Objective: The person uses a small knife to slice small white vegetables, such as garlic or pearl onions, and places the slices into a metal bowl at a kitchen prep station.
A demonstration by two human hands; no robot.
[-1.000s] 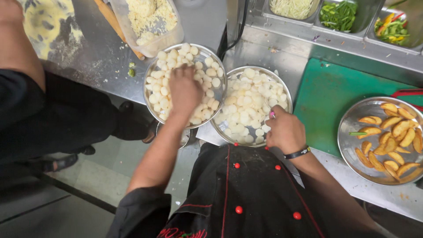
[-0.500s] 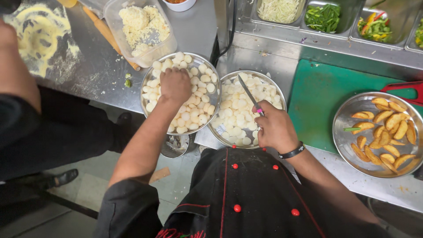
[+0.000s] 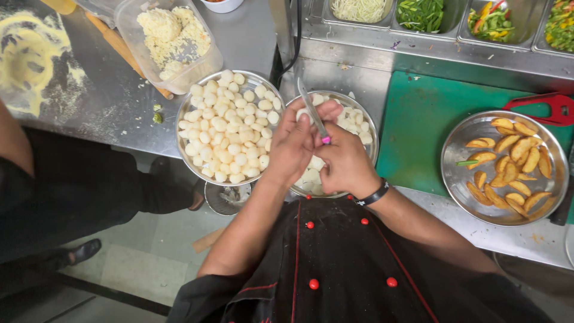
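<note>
Left hand (image 3: 293, 146) pinches a small white ball (image 3: 304, 113) steady; right hand (image 3: 345, 161) grips a small knife (image 3: 312, 110) — blade against it, over a steel bowl (image 3: 366, 119) to catch pieces.

Single head-worn view, looking steeply down, close over counter edge (image 3: 119, 128)

2 bowls (image 3: 190, 101) side by side at the counter edge, tub (image 3: 128, 24) behind them, plate (image 3: 454, 149) on the board (image 3: 418, 119) to the right.
</note>
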